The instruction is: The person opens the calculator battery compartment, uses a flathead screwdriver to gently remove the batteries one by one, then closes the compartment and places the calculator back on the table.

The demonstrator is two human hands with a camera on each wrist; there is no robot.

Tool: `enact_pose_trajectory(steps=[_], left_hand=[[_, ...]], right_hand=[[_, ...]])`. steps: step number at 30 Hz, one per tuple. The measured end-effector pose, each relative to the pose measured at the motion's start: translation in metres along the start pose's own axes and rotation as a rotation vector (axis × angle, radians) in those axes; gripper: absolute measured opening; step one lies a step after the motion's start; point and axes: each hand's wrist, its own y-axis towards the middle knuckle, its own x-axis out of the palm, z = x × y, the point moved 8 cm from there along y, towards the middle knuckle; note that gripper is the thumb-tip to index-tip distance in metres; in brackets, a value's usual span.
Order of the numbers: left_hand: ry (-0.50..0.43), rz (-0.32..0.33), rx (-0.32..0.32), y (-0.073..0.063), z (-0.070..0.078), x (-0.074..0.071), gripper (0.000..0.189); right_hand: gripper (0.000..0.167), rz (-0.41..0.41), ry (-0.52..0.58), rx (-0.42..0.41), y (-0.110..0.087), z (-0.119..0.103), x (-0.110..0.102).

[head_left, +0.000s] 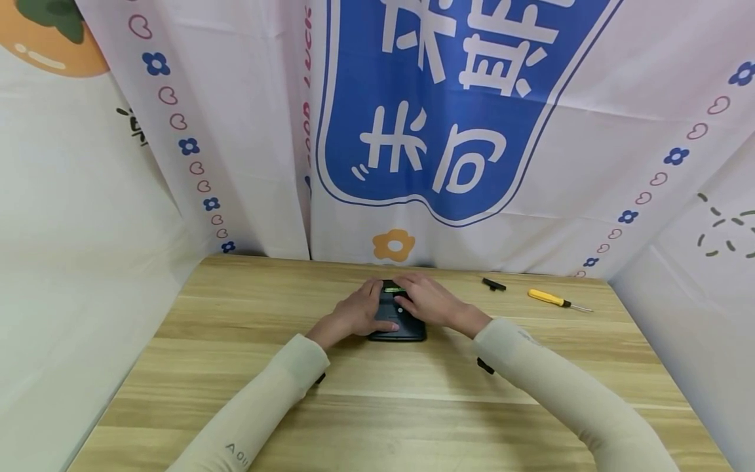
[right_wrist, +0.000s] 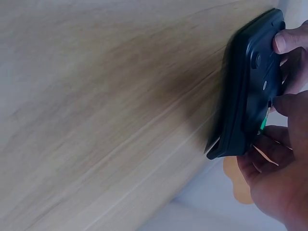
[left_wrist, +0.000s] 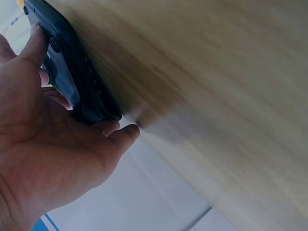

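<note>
A flat black device with rounded corners and round feet lies on the table, an open recess in its upper face; its underside is hidden. In the recess a green battery shows. My left hand grips the device's left side, thumb on top and fingers at the far edge. At the recess, my right hand pinches at the battery, thumb at one end and fingers at the other. These fingers partly cover the battery, so their exact contact is hard to see.
A small black cover-like piece lies right of the device. Farther right is a yellow-handled screwdriver. The wooden table meets a printed cloth at its back edge, and cloth hangs at both sides.
</note>
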Motion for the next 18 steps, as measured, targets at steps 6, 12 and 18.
enact_pose_trajectory(steps=[6,12,18], left_hand=[[-0.006,0.005,0.0,-0.0017,0.0009,-0.0017,0.109],[-0.011,0.008,-0.004,-0.0022,0.0004,-0.0027,0.11],[-0.005,0.01,0.0,-0.0012,-0.0002,-0.0016,0.11]], right_hand=[[0.043,-0.004,0.006,0.005,0.0028,-0.0015,0.0003],[0.039,-0.009,0.013,0.008,0.0064,-0.0023,0.0008],[0.036,-0.009,0.016,0.01,0.0106,-0.0047,0.0018]])
